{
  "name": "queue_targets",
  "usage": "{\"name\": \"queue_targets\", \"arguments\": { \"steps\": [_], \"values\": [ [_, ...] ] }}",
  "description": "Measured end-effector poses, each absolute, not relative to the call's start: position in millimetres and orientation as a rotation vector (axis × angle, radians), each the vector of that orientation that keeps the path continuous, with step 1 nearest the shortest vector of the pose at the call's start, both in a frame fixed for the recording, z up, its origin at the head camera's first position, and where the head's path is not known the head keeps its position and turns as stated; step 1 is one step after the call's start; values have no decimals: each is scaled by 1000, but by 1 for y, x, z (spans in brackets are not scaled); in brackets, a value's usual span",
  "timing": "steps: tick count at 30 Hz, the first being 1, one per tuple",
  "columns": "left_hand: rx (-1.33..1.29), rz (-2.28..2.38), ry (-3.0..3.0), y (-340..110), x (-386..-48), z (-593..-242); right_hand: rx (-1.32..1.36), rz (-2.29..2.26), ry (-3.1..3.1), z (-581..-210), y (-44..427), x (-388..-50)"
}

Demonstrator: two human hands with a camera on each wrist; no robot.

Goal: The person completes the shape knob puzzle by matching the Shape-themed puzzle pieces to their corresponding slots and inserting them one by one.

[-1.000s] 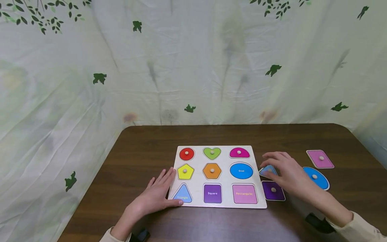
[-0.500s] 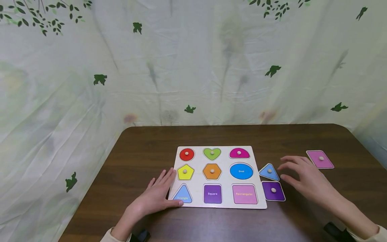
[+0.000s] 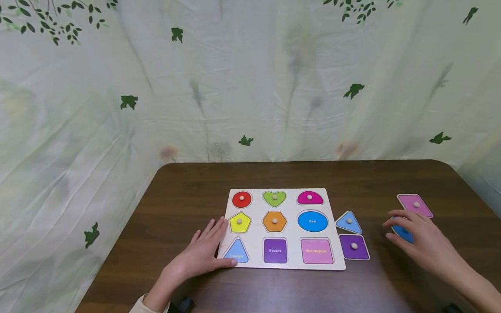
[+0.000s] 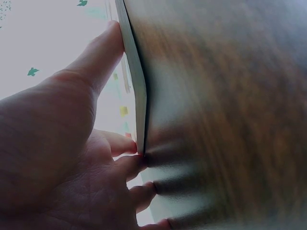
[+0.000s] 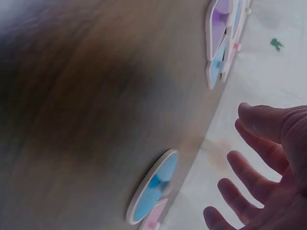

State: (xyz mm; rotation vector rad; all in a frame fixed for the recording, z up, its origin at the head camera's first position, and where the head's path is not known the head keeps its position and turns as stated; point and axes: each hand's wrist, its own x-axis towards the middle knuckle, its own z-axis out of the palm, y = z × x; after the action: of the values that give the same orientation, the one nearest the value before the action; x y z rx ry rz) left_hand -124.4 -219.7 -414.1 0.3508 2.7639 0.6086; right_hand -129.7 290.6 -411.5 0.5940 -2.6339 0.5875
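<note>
The white puzzle board [image 3: 256, 224] lies flat, with knobbed shapes in six recesses; the oval, triangle, square and rectangle recesses show printed words. My left hand [image 3: 201, 254] rests on its left edge, thumb at the lower corner; the left wrist view shows the thumb along the board's edge [image 4: 140, 91]. My right hand [image 3: 426, 243] hovers over the blue oval piece [image 3: 403, 234], partly hiding it. In the right wrist view the fingers of the right hand [image 5: 259, 167] are spread and hold nothing, apart from the blue oval piece [image 5: 156, 187].
The blue triangle piece [image 3: 349, 222] and purple square piece [image 3: 354, 246] lie against the board's right side. A pink piece [image 3: 415, 205] lies behind the oval. The brown table [image 3: 195, 182] ends at a pale curtain [image 3: 250, 87] with leaf prints.
My right hand has moved right, from over the blue triangle piece to over the blue oval. The triangle has stayed beside the board, and my left hand has not moved.
</note>
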Motion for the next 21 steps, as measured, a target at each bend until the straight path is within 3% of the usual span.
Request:
{"name": "queue_targets", "arguments": {
  "steps": [21],
  "values": [
    [355,598,2764,-220,-124,-414,341,634,-2666,-424,328,-130]
  ]
}}
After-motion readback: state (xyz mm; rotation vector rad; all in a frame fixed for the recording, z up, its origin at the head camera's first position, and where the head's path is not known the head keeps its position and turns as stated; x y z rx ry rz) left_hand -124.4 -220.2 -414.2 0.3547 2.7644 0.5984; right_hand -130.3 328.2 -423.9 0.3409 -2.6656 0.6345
